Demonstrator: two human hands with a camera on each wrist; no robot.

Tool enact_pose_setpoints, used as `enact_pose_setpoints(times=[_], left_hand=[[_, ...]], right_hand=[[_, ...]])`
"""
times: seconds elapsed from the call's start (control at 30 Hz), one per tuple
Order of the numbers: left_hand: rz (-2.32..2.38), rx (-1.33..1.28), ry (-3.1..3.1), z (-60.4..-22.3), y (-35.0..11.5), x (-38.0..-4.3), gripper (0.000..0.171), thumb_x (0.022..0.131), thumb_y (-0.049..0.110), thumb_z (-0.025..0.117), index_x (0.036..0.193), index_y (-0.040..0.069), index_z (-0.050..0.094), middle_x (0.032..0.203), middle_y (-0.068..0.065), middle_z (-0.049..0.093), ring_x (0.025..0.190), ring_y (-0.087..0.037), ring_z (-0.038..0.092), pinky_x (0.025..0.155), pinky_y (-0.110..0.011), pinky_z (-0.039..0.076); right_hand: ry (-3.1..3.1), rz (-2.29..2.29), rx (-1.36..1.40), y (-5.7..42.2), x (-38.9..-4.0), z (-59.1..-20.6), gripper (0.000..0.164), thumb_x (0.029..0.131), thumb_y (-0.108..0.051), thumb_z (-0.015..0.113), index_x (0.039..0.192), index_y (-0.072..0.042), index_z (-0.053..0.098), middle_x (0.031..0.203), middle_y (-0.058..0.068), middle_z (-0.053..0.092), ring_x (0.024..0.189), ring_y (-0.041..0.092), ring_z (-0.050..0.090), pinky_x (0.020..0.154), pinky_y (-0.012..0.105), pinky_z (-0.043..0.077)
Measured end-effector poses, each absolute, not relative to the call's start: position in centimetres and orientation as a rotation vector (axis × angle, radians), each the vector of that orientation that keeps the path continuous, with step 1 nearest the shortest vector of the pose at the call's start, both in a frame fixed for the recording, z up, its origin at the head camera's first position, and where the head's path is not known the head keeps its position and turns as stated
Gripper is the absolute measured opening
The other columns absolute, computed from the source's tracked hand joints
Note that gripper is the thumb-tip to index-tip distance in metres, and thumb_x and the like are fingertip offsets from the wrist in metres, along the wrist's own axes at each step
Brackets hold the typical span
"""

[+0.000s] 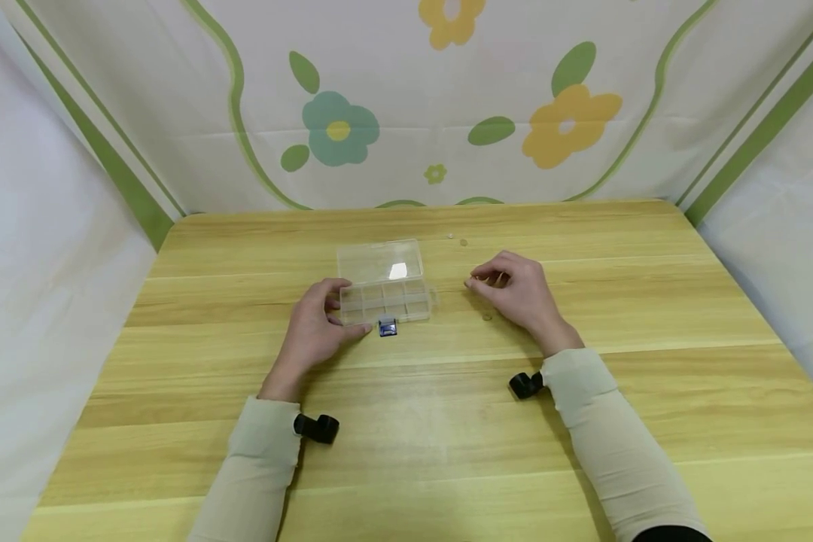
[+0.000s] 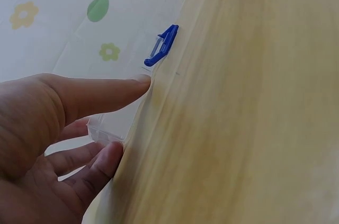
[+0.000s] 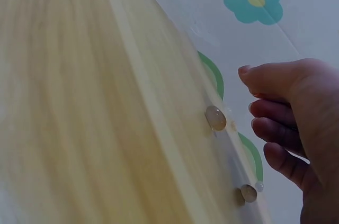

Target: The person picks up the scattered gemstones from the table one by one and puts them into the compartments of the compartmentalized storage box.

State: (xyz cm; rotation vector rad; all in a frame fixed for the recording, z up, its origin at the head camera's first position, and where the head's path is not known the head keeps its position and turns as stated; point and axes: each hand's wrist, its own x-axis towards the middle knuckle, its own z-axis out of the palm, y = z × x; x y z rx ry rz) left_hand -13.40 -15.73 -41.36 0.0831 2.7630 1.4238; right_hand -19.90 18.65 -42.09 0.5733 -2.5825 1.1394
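Note:
A clear plastic compartment box [image 1: 385, 302] stands with its hinged lid [image 1: 369, 263] open toward the back. A blue latch [image 1: 388, 327] juts from its front edge. My left hand [image 1: 315, 320] grips the box's left end, thumb along the front, fingers round the side and back. To the right of the box, my right hand [image 1: 515, 290] hovers with curled fingers, thumb and index close together. Whether something small sits between those fingertips is hidden. Below that hand lies a small clear rounded piece [image 1: 487, 317]; a second such piece [image 1: 464, 242] is farther back.
A tiny clear bit [image 1: 450, 235] lies by the back piece, near the table's far edge. The wood-grain table [image 1: 406, 421] meets a white curtain [image 1: 406, 105] with printed flowers at the back. More white cloth hangs at both sides.

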Motion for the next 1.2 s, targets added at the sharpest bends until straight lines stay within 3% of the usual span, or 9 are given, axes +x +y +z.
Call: enact_pose_setpoints(times=[0.2,0.3,0.37,0.43,0.5,0.53,0.7,0.8,1.2], left_hand=[[1.417,0.072,2.767,-41.3,-15.8,-13.4,0.073,0.082,0.011,0.094,0.146,0.003,0.058,0.126,-0.023,0.064,0.107,-0.034,0.062,0.090,-0.041,0.058],[1.423,0.071,2.764,-41.4,-15.8,-13.4,0.073,0.082,0.010,0.094,0.146,0.003,0.058,0.126,-0.023,0.064,0.107,-0.034,0.062,0.091,-0.043,0.058],[1.424,0.069,2.758,-41.4,-15.8,-13.4,0.074,0.082,0.009,0.094,0.146,0.004,0.057,0.127,-0.023,0.063,0.107,-0.034,0.062,0.091,-0.043,0.059],[1.423,0.074,2.754,-41.4,-15.8,-13.4,0.075,0.082,0.008,0.093,0.147,0.004,0.057,0.128,-0.023,0.063,0.108,-0.034,0.062,0.092,-0.044,0.059],[1.422,0.074,2.747,-41.4,-15.8,-13.4,0.075,0.082,0.008,0.093,0.147,0.004,0.057,0.129,-0.023,0.063,0.109,-0.034,0.062,0.093,-0.044,0.059],[1.422,0.077,2.746,-41.4,-15.8,-13.4,0.075,0.082,0.008,0.093,0.147,0.004,0.056,0.129,-0.023,0.063,0.109,-0.034,0.061,0.093,-0.044,0.059],[1.426,0.071,2.736,-41.3,-15.8,-13.4,0.075,0.082,0.009,0.093,0.148,0.005,0.057,0.129,-0.022,0.063,0.110,-0.034,0.061,0.094,-0.045,0.059],[1.432,0.061,2.731,-41.3,-15.8,-13.4,0.075,0.082,0.009,0.093,0.147,0.005,0.057,0.129,-0.022,0.063,0.109,-0.034,0.061,0.094,-0.045,0.058],[1.448,0.053,2.715,-41.4,-15.9,-13.5,0.075,0.081,0.007,0.093,0.147,0.006,0.057,0.129,-0.022,0.062,0.108,-0.034,0.061,0.093,-0.044,0.058]], right_hand=[[-2.598,1.186,0.560,18.3,-19.9,-42.2,0.008,0.094,-0.018,0.085,0.099,-0.011,0.085,0.092,0.003,0.077,0.080,0.013,0.064,0.072,0.018,0.051],[-2.607,1.229,0.567,18.1,-19.9,-42.1,0.010,0.095,-0.020,0.084,0.100,-0.012,0.085,0.094,0.002,0.077,0.082,0.014,0.064,0.076,0.027,0.055],[-2.618,1.277,0.559,17.9,-19.9,-42.0,0.011,0.096,-0.023,0.084,0.102,-0.014,0.085,0.095,0.001,0.078,0.083,0.015,0.065,0.095,0.037,0.057],[-2.627,1.349,0.541,17.8,-19.8,-41.9,0.012,0.096,-0.025,0.084,0.102,-0.015,0.085,0.096,0.002,0.078,0.084,0.018,0.066,0.112,0.047,0.049],[-2.647,1.425,0.510,17.7,-19.8,-41.8,0.013,0.096,-0.028,0.084,0.103,-0.017,0.085,0.097,0.002,0.078,0.085,0.020,0.066,0.114,0.050,0.046],[-2.658,1.453,0.497,17.6,-19.7,-41.7,0.014,0.095,-0.030,0.084,0.103,-0.017,0.085,0.098,0.002,0.078,0.086,0.021,0.066,0.114,0.049,0.047],[-2.705,1.552,0.458,17.5,-19.7,-41.7,0.017,0.094,-0.035,0.085,0.102,-0.019,0.085,0.100,0.002,0.078,0.088,0.023,0.066,0.079,0.032,0.054],[-2.724,1.588,0.454,17.3,-19.8,-41.8,0.017,0.093,-0.036,0.086,0.101,-0.021,0.085,0.100,0.002,0.078,0.087,0.023,0.065,0.076,0.028,0.052],[-2.767,1.654,0.498,16.2,-19.8,-41.8,0.015,0.091,-0.033,0.088,0.100,-0.021,0.085,0.101,0.002,0.078,0.087,0.025,0.064,0.075,0.029,0.052]])
